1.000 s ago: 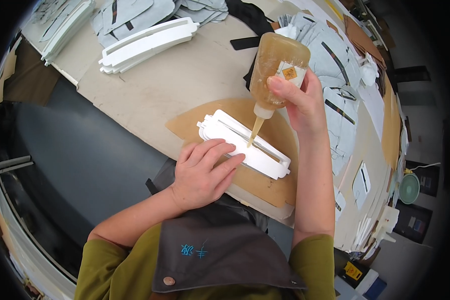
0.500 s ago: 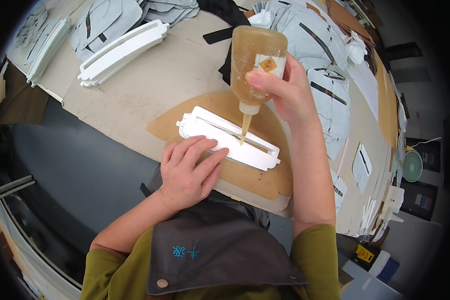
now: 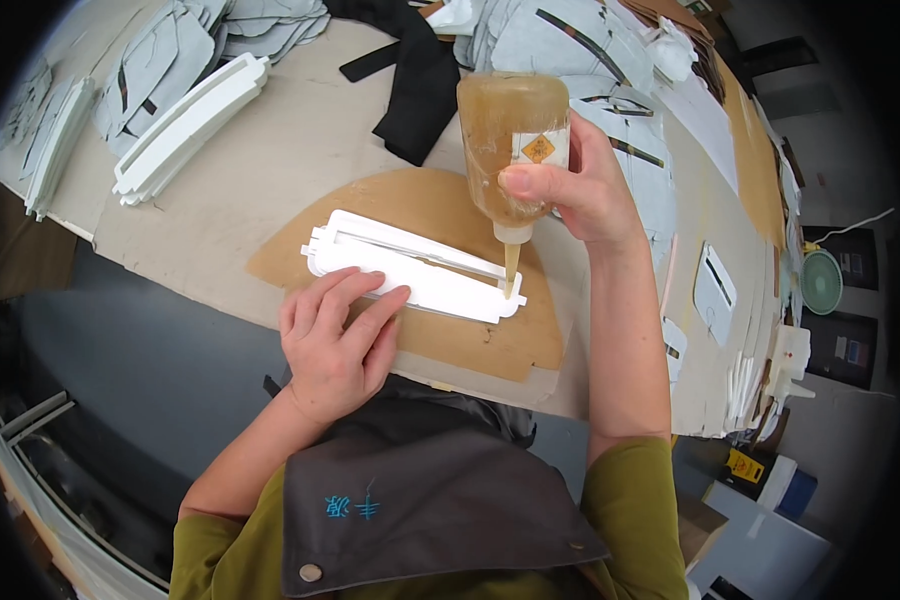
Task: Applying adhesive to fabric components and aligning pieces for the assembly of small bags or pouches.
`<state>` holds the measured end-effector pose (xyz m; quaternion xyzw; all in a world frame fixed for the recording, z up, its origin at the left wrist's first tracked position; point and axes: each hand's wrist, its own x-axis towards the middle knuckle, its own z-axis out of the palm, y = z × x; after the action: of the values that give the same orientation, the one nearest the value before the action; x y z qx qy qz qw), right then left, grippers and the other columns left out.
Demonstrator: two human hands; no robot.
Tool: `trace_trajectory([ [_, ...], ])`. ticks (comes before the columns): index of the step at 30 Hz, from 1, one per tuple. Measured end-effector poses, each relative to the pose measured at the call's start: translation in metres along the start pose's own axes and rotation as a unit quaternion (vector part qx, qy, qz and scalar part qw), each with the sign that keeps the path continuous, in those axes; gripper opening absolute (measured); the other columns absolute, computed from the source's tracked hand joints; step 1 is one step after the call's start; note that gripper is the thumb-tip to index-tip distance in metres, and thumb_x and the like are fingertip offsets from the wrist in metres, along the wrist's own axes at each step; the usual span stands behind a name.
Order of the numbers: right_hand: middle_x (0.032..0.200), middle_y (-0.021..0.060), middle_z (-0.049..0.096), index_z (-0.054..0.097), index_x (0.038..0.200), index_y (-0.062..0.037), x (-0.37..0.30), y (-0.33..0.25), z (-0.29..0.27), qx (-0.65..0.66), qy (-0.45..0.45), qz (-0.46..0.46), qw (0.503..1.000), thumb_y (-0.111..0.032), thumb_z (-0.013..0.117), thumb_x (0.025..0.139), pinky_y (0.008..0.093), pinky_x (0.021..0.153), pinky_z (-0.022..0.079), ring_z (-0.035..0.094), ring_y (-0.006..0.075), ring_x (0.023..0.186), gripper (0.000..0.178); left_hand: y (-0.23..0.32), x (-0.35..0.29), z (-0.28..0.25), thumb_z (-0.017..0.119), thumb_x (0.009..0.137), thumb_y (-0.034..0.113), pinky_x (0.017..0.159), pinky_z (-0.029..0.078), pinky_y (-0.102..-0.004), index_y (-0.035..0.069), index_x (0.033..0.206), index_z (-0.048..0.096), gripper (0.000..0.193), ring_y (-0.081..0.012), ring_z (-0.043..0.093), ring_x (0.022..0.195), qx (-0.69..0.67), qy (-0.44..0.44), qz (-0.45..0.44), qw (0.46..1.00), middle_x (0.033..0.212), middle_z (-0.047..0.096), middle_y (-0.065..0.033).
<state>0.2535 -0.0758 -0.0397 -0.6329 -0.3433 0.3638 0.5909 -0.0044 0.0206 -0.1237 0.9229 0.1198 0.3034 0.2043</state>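
An upturned squeeze bottle of amber liquid, probably glue, is gripped in my right hand. Its tapered nozzle points down at the right end of a long white slotted plastic frame. The nozzle tip is at or just above the frame's surface. My left hand rests its stretched fingertips on the frame's near edge, left of the middle; its thumb is partly hidden. Under the frame lies a rounded brown sheet on the table.
More white frames are stacked at the far left, beside another white stack. Grey fabric pieces lie in piles behind them and at the right. A black strip curves beyond the bottle. The table's near edge runs before me.
My right hand has moved the bottle's nozzle along the frame from its middle to its right end. The view has shifted; my left fingers stay on the frame.
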Motion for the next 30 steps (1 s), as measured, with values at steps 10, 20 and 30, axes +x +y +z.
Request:
trace_trajectory([
  [10, 0.129, 0.0211, 0.058, 0.045, 0.138, 0.0025, -0.042, -0.004, -0.072, 0.388, 0.08, -0.068, 0.916, -0.03, 0.073, 0.086, 0.0445, 0.091, 0.055, 0.062, 0.0333, 0.113, 0.068, -0.008, 0.0, -0.023, 0.072, 0.074, 0.006, 0.085, 0.041, -0.036, 0.011, 0.104, 0.072, 0.03, -0.0227, 0.059, 0.104, -0.088, 0.039, 0.031, 0.995, 0.109, 0.064, -0.0018],
  [20, 0.133, 0.0192, 0.054, 0.041, 0.141, -0.0046, -0.014, -0.004, 0.074, 0.149, 0.083, -0.177, 0.969, -0.016, 0.078, 0.083, 0.0477, 0.1, 0.05, 0.06, 0.0362, 0.118, 0.07, -0.04, -0.006, -0.017, 0.076, 0.071, 0.007, 0.073, 0.039, -0.0314, 0.015, 0.102, 0.075, 0.031, -0.0172, 0.058, 0.084, -0.041, 0.086, 0.008, 0.995, 0.102, 0.066, 0.002],
  [30, 0.128, 0.0204, 0.057, 0.048, 0.132, 0.0021, 0.007, 0.003, 0.095, 0.062, 0.063, -0.178, 0.98, -0.006, 0.084, 0.075, 0.045, 0.096, 0.053, 0.063, 0.0359, 0.113, 0.067, -0.04, -0.001, -0.019, 0.073, 0.07, 0.008, 0.07, 0.039, -0.0312, 0.017, 0.101, 0.075, 0.032, -0.0164, 0.056, 0.079, -0.031, 0.083, -0.007, 0.996, 0.101, 0.066, 0.0038],
])
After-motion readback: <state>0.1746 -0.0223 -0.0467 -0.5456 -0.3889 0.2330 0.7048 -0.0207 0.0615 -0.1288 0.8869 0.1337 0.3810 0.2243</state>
